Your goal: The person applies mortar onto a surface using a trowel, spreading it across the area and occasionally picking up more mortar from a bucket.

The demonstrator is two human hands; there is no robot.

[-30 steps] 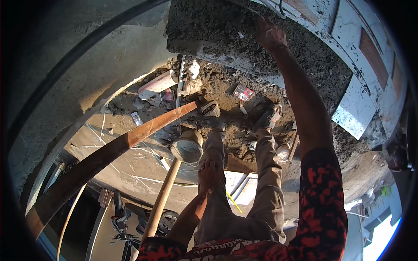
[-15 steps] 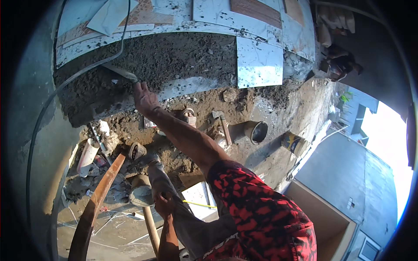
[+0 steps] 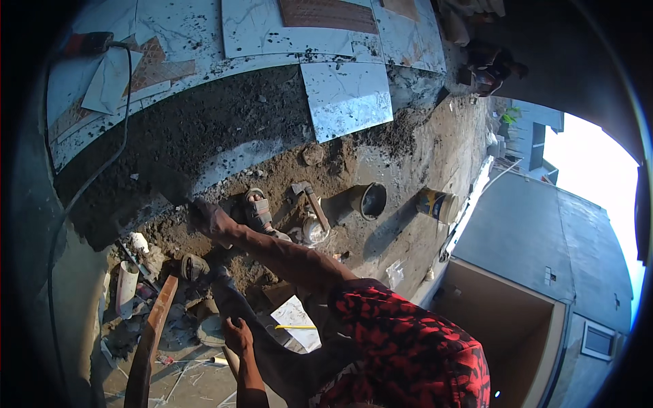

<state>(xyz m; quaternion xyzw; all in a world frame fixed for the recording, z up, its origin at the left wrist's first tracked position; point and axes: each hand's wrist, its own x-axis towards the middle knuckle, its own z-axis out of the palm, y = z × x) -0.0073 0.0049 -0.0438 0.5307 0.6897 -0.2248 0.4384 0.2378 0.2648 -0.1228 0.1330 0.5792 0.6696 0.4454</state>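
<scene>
"Where is the trowel [image 3: 169, 183]?"
"At nine o'clock, dark against the mortar [image 3: 224, 109], a worker's right hand [image 3: 212, 222] closed on its near end."
"The left hand [image 3: 238, 336]?"
"At seven, by the trouser leg [image 3: 232, 299]; its grip, I cannot tell. A marbled tile [image 3: 347, 102] lies at twelve, a bucket [image 3: 373, 201] at three."

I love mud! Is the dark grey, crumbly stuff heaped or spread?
Spread: the crumbly stuff forms a long band beside white marbled tiles.

The one camera sits on the person's head and looks down, somewhat tilted. The left hand [image 3: 238, 336] and right hand [image 3: 212, 221] are near to it; the building [image 3: 524, 238] at right is farther.
</scene>
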